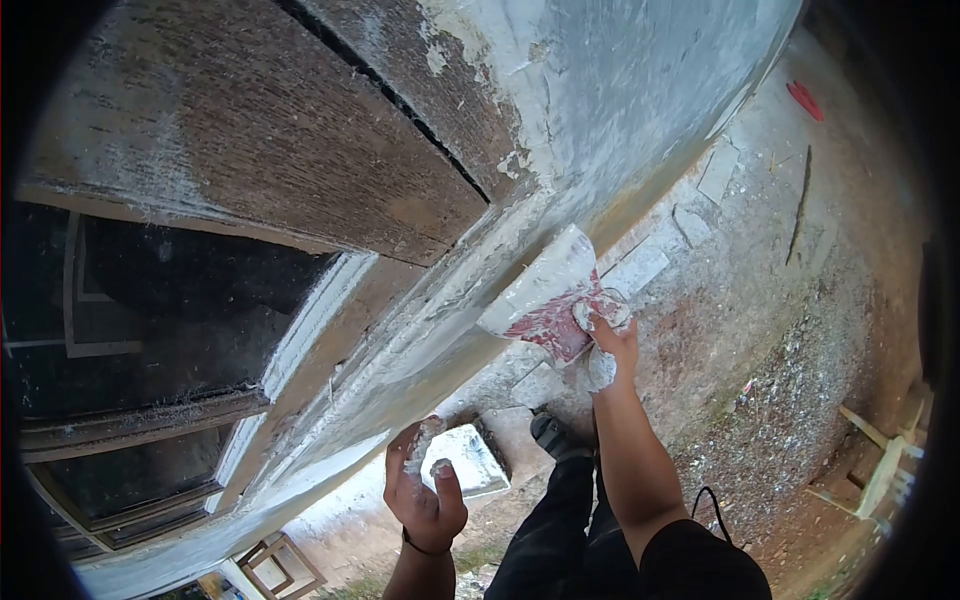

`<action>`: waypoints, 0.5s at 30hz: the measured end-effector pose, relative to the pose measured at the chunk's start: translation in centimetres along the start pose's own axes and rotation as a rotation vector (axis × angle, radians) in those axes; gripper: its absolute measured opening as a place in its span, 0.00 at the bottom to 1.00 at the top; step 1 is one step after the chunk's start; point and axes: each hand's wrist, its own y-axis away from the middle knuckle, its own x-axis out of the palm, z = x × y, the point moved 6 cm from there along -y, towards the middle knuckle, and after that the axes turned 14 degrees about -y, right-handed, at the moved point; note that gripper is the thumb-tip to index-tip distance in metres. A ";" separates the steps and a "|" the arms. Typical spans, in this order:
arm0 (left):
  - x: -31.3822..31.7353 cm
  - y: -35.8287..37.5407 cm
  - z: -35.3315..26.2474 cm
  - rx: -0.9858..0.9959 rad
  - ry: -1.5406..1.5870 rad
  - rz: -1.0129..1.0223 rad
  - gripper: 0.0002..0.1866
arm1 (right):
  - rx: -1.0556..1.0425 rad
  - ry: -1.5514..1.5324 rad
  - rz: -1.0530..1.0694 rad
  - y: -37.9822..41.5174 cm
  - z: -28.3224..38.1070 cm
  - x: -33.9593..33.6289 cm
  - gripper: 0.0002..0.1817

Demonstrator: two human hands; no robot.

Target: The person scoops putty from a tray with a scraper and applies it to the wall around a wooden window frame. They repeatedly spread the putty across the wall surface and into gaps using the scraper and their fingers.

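My right hand [612,340] grips a wide red scraper [548,305] smeared with white paste, its broad edge up against or very close to the wall [620,90] beside the window frame. White paste coats the fingers of that hand. Lower down, my left hand [428,485] is raised near the wall, its fingers curled but apart, with white paste on the fingertips and nothing held between them. Rough white filler runs along the edge between the wall and the wooden frame [350,320].
A dark window pane [170,310] lies at the left. On the ground are a white-smeared tray [470,460], pale slabs [637,265], a stick [800,205] and a red item [804,101]. A wooden stool [880,470] stands at the right. My shoe [552,436] is below.
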 end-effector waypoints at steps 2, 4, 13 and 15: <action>-0.1 0.6 0.0 -0.046 -0.017 -0.008 0.18 | -0.092 0.138 -0.078 0.1 2.4 -0.4 0.13; -0.2 1.3 -0.2 -0.060 -0.019 -0.011 0.18 | -0.327 0.421 0.099 0.0 5.7 1.8 0.12; -1.1 4.6 -1.3 -0.177 0.027 -0.117 0.18 | -1.065 1.346 0.584 1.0 4.9 8.3 0.13; -1.1 5.7 -0.9 -0.212 0.009 -0.096 0.18 | -1.109 1.327 0.679 2.1 3.3 8.3 0.14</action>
